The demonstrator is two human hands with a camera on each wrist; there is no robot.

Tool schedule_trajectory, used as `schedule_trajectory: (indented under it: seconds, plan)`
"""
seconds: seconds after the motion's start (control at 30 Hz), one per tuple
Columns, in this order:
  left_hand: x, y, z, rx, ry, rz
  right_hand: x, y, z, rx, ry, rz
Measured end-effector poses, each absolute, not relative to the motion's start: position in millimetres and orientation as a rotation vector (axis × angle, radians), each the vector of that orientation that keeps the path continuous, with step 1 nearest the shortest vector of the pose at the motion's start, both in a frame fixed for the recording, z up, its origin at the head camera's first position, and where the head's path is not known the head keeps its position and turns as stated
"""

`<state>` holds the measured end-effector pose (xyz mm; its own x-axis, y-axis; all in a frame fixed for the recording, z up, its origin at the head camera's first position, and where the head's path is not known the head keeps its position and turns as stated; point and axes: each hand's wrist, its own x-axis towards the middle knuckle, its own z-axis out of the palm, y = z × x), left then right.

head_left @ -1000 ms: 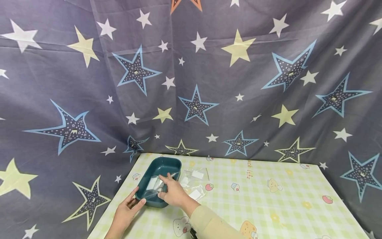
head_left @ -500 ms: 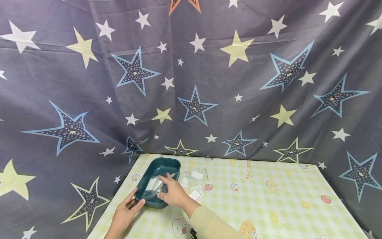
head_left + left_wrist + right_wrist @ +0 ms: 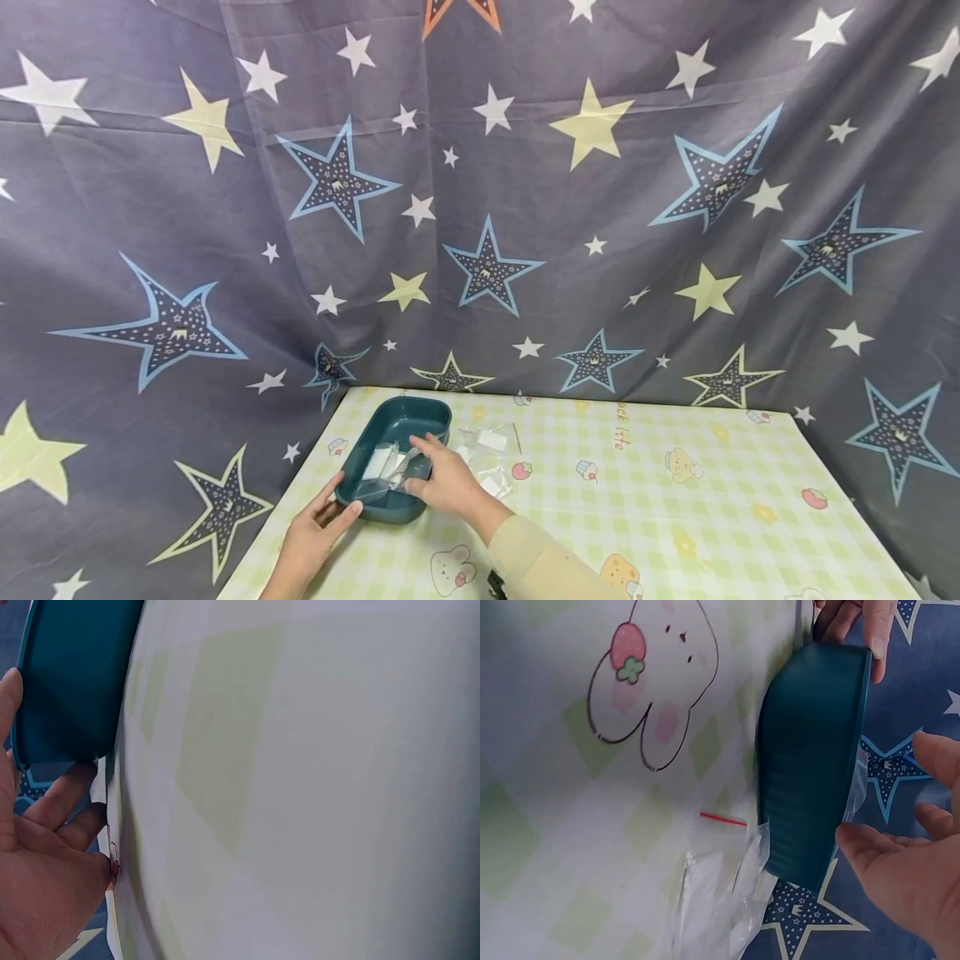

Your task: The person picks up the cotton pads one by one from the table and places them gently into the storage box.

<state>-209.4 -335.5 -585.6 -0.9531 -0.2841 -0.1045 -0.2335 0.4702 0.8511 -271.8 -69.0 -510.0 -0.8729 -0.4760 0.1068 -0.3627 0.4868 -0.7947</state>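
Tray (image 3: pixel 390 425) long axis running away, left hand (image 3: pixel 311 537) gripping near end

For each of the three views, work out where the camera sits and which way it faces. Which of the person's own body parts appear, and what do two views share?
Head: worn on the head, looking forward and down at the checked table; both hands and a cream sleeve show.
Left wrist: low at the table edge, looking along the cloth at the teal tray; the left hand shows.
Right wrist: looks across the tray's outer wall; the right hand shows, and the left hand's fingertips at the far rim.
Shared: all three views show the teal tray.
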Motion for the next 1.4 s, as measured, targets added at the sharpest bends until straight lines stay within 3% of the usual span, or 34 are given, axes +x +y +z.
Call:
schedule_trajectory:
  seconds: [0.9,1.4]
  plan:
    - [-208.1,-335.0,-581.8,0.456,-2.672,-1.503,-295.4,39.8,-543.3,-0.607,2.727,-1.343]
    - [-208.8,-336.3,-583.1,0.476,-2.666,-1.518,-297.4,30.0,-555.1,-0.55,2.963,-0.936]
